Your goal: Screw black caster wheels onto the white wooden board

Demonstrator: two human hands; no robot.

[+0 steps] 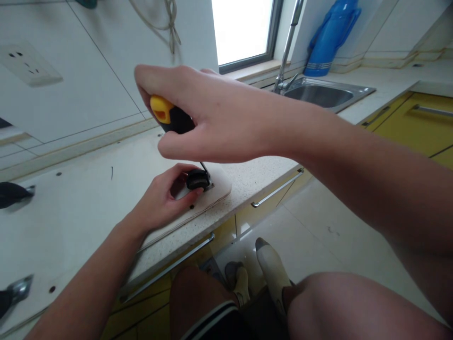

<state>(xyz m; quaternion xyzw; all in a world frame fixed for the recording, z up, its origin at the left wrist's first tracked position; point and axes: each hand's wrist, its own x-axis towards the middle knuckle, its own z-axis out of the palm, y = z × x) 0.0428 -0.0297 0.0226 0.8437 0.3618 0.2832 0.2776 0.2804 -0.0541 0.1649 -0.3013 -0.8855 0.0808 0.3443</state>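
Note:
My right hand (205, 115) is closed around the yellow-and-black handle of a screwdriver (170, 115), held above the counter with its thin shaft angled down to a black caster wheel (198, 179). The wheel sits on a metal plate at the rounded corner of a pale wooden board (88, 208) lying on the countertop. My left hand (166, 196) grips the wheel, thumb and fingers on its near and left sides. The screwdriver's tip is hidden behind the wheel.
Two more casters (12, 193) (14, 293) are fixed at the board's left side. A steel sink (323, 94) with tap and a blue thermos (331, 38) stand at the back right. Yellow cabinet drawers (417, 127) sit below the counter. My knees and socked feet are over the tiled floor.

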